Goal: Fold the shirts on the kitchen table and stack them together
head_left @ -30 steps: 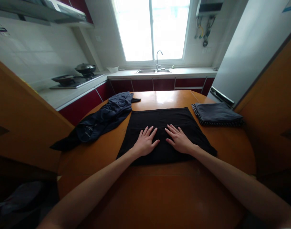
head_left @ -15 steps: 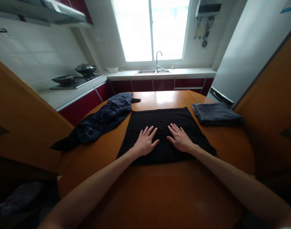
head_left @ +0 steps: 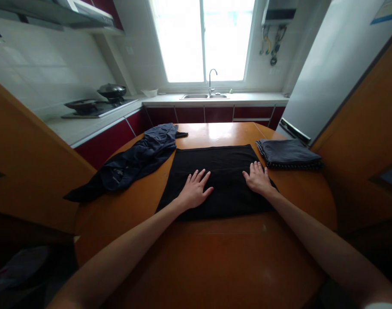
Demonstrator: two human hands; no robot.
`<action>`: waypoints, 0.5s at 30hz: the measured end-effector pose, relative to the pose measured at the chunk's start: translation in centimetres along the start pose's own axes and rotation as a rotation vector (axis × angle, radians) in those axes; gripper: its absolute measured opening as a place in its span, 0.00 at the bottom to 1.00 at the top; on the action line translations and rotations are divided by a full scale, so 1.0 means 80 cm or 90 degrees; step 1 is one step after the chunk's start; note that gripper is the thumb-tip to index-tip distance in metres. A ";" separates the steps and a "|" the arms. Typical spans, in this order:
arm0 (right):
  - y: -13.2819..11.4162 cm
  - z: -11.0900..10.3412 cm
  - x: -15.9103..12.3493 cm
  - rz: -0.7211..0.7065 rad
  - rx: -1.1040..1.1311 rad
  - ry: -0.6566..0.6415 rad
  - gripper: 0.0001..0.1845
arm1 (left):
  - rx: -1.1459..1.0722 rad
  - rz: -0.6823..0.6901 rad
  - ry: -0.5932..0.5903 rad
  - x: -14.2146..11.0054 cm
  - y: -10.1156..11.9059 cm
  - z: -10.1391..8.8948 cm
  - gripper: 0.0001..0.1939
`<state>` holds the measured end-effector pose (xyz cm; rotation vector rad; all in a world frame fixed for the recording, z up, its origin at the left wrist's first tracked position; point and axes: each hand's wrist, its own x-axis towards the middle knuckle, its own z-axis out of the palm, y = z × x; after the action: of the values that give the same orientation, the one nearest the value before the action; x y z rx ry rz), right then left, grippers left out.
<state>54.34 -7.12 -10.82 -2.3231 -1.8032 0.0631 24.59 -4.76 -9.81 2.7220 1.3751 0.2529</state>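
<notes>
A black piece of clothing (head_left: pixel 220 193) lies spread flat on the wooden table (head_left: pixel 209 257), its exact kind unclear. My left hand (head_left: pixel 195 189) rests on its left-centre part, palm down with fingers spread. Near its right edge, my right hand (head_left: pixel 257 178) lies flat on the cloth, fingers stretched out. Both hands hold nothing. To the left is a crumpled heap of dark blue clothing (head_left: pixel 141 161). A stack of folded grey and dark cloth (head_left: pixel 287 153) sits to the right, just beyond my right hand.
A counter with a sink (head_left: pixel 196 97) and tap (head_left: pixel 210 79) runs under the window. On the left stands a stove with a lidded wok (head_left: pixel 111 91) and a pan (head_left: pixel 82 105). A fridge (head_left: pixel 340 64) rises at the right, beside a wooden door.
My right hand has slid rightward across the black cloth toward its right edge, and the cloth's lower right corner has drawn in. My left hand has stayed in place.
</notes>
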 end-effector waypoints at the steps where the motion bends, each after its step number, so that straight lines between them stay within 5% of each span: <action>1: -0.001 -0.001 -0.001 -0.003 -0.007 0.024 0.39 | 0.000 0.000 0.000 0.000 0.000 0.000 0.35; 5: -0.022 -0.007 -0.013 -0.116 0.036 0.080 0.36 | 0.005 -0.006 -0.006 0.000 0.002 -0.002 0.35; 11: -0.070 -0.012 -0.051 -0.430 0.125 -0.004 0.33 | 0.010 -0.001 0.004 0.000 0.002 0.001 0.35; 15: -0.078 -0.006 -0.062 -0.454 0.085 -0.030 0.33 | 0.012 -0.003 0.007 0.000 0.003 0.000 0.35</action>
<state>47.18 -10.45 -9.61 -1.4880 -2.4437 0.1242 24.77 -4.93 -9.82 2.7368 1.3931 0.2551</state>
